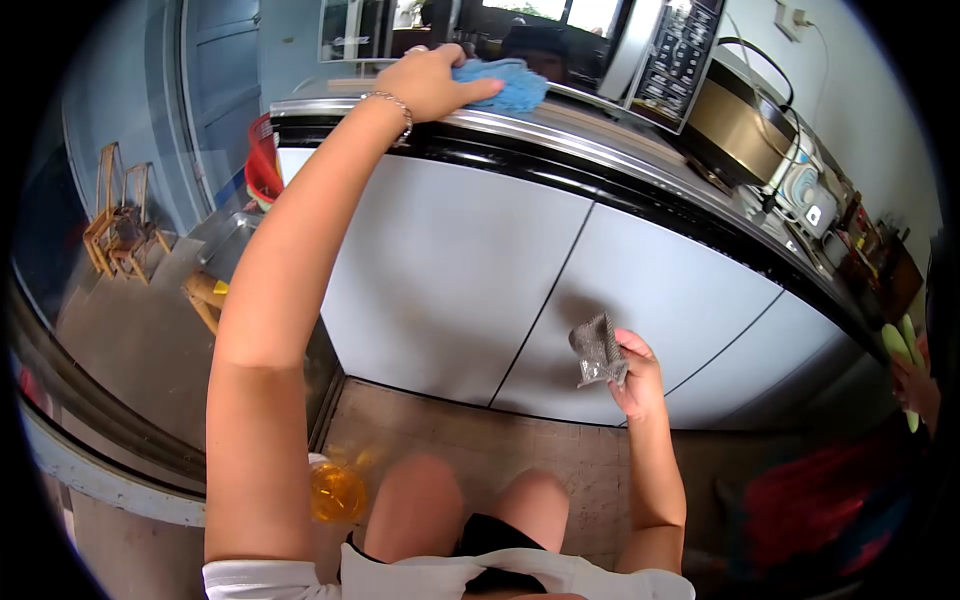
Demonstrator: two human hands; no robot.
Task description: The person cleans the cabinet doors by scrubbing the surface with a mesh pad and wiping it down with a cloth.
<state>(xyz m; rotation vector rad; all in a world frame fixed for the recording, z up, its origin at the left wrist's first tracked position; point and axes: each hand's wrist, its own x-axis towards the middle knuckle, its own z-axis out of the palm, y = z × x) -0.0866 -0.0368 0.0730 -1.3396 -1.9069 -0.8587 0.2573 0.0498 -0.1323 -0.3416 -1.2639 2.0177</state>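
Observation:
My left hand (425, 85) reaches up to the counter edge and presses a blue cloth (512, 90) against the metal-trimmed front edge, just below the microwave oven (540, 45). Its thumb lies over the cloth, and a bracelet circles the wrist. Lower down, my right hand (638, 378) pinches a crumpled grey-brown mesh scrubbing cloth (600, 350) with a shiny patch near its bottom. That piece hangs in front of the white cabinet doors (450, 240); whether it touches them I cannot tell.
A gold-coloured cooker (735, 120) with cords stands right of the microwave. At the far right, another person's hand (918, 385) holds long light-green things (905, 345). Small wooden chairs (125, 220) stand at left. A bottle of amber liquid (338, 492) is by my legs.

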